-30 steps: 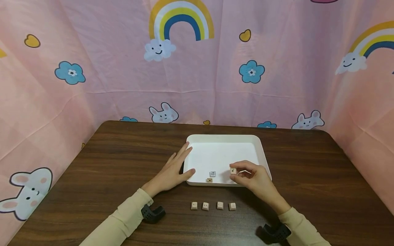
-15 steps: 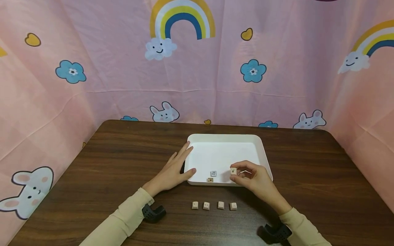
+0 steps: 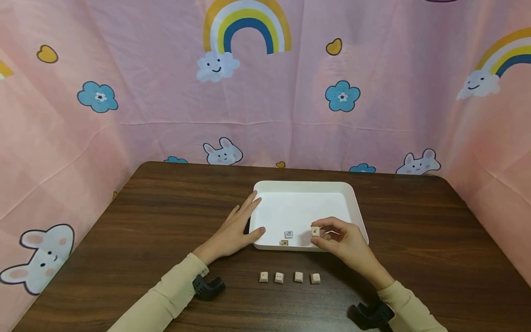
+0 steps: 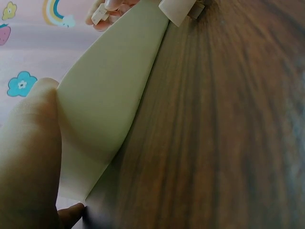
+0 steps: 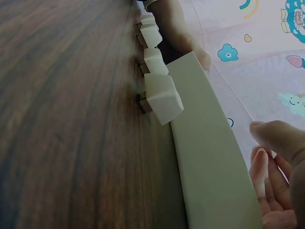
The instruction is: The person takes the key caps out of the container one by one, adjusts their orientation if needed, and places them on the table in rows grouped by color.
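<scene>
In the head view, my right hand [image 3: 342, 239] pinches a small cream keycap [image 3: 315, 231] between thumb and fingers above the white tray [image 3: 304, 183], near its front right. A dark mark shows on the keycap's face. My left hand [image 3: 230, 233] rests against the tray's left side, fingers spread over the rim and thumb at the front left corner. Inside the tray lie a grey-white square piece [image 3: 288, 234] and a yellowish one with a dark mark [image 3: 284, 242]. The left wrist view shows the held keycap [image 4: 100, 14] beyond the tray wall [image 4: 105, 90].
Several cream keycaps stand in a row on the dark wooden table [image 3: 174, 198] before the tray, from the leftmost keycap [image 3: 263, 277] to the rightmost keycap [image 3: 315, 278]. A pink patterned curtain [image 3: 265, 101] surrounds the table's back and sides.
The held keycap has turned slightly in my right fingers, its marked face shifting. Both hands and the tray otherwise stay in place; the whole head view has shifted a little.
</scene>
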Demonstrator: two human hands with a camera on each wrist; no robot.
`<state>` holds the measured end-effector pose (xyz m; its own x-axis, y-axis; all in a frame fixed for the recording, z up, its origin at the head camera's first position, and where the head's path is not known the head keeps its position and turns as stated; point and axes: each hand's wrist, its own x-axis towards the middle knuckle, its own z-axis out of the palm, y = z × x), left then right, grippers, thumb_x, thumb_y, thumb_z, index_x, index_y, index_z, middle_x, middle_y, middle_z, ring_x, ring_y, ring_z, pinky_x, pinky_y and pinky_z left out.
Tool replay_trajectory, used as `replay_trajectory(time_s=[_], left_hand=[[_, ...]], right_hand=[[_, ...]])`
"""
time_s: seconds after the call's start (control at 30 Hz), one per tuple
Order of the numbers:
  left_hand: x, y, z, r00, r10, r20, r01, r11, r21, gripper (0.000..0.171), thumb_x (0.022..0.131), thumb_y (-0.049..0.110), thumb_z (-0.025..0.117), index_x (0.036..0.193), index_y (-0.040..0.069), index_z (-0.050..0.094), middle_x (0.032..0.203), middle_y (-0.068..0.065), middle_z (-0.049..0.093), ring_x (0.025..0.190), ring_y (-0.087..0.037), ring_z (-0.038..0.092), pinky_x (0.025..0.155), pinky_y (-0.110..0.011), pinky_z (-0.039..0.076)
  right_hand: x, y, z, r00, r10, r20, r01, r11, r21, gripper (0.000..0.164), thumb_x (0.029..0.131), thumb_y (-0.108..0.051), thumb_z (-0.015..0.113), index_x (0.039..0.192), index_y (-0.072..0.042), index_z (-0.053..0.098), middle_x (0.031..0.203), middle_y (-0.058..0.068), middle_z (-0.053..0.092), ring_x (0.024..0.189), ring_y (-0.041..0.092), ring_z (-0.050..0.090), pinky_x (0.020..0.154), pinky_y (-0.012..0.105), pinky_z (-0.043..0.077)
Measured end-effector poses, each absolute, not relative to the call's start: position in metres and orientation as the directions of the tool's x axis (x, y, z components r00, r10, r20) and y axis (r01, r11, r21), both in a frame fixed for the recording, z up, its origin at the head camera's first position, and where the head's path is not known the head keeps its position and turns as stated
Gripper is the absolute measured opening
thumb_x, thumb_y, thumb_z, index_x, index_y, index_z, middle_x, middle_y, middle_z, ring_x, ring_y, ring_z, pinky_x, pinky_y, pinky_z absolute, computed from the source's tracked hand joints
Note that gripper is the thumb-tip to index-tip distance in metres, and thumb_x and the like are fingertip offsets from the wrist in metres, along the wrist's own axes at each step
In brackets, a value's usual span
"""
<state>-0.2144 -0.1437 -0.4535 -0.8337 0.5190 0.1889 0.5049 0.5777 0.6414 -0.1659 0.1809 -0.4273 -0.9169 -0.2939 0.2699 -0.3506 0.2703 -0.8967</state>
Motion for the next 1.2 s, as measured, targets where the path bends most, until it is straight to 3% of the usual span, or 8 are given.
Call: replay_trajectory(time_s=[0.7,1.2], left_hand=[[-0.2157,-0.1439,-0.4552,-0.834,0.519,0.187,0.505,0.583,0.637,0.081,0.101,0.048,0.057,0.165,0.018,0.016,0.173,-0.001,0.0,0.156,-0.033,0.021,0.124,-0.063,0.007],[-0.2137,-0.1439,-0.4521,-0.836,0.517,0.184,0.5,0.581,0.642,0.082,0.101,0.046,0.058,0.165,0.017,0.017,0.173,-0.002,0.001,0.156,-0.034,0.02,0.124,-0.063,0.006]], right_hand=[[-0.1655,0.1819,-0.4277,-0.913,-0.297,0.28,-0.364,0.28,-0.888,0.029,0.085,-0.007,0.082,0.113,-0.009,0.073,0.096,0.007,0.07,0.082,0.009,0.065,0.079,0.023,0.058],[-0.1651,0.183,-0.4305,-0.893,-0.324,0.312,-0.399,0.248,-0.883,0.03,0.085,-0.004,0.081,0.114,-0.002,0.072,0.089,0.007,0.068,0.079,0.01,0.063,0.076,0.022,0.056]])
